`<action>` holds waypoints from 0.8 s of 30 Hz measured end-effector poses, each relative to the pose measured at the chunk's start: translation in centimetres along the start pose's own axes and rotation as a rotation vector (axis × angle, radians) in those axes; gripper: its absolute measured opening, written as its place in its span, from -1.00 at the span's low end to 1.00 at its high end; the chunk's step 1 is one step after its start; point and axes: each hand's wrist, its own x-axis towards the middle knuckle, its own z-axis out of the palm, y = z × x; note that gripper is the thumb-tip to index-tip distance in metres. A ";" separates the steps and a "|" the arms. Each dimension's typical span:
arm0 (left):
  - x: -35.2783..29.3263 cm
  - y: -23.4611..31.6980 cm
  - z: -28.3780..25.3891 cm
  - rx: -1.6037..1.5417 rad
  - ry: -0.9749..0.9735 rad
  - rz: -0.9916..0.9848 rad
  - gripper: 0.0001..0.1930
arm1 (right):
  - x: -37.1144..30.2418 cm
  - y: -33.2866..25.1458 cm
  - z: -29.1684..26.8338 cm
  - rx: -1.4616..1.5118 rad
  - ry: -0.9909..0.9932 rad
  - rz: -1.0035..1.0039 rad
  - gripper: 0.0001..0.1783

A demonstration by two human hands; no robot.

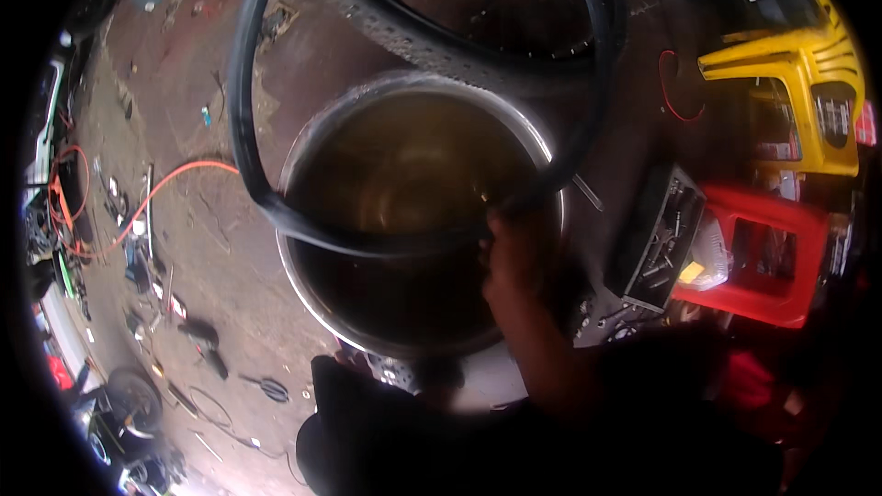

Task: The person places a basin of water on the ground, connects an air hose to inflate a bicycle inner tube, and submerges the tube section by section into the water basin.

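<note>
My right hand (507,262) reaches up from the lower right, its fingers wrapped round a black bicycle inner tube (241,83). The tube is puffed out into a large loop, and its lower part passes over a round metal basin (296,277). Brownish liquid (413,142) fills part of the basin. Close to my fingers a small bright spot shows on or near the tube; what it is I cannot make out. Beyond the basin lies a spoked wheel with a knobbly tyre (404,39), partly behind the loop. My left hand does not show.
To the right stand a metal tool tray (678,211) of small tools, a red plastic stool (781,298) and a yellow plastic stool (813,101). An orange hose (175,171) curves across the floor at left, among scattered tools and dark scissors (268,388).
</note>
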 end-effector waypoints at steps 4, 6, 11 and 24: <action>1.0 -0.7 0.5 -0.049 0.050 0.022 -0.74 | -0.4 0.8 -0.2 0.137 -0.096 -0.052 -0.75; 0.6 -1.6 -0.4 -0.100 0.077 0.013 -0.74 | -1.5 0.5 0.4 0.228 -0.159 -0.133 -0.75; -0.9 -0.6 -4.0 -0.361 0.135 0.058 -0.74 | -4.1 -3.6 0.4 0.777 -0.695 -0.055 -0.79; -4.8 8.9 -21.9 -1.205 -0.481 0.762 -0.47 | -2.6 -4.9 1.7 0.860 -0.691 -0.167 -0.83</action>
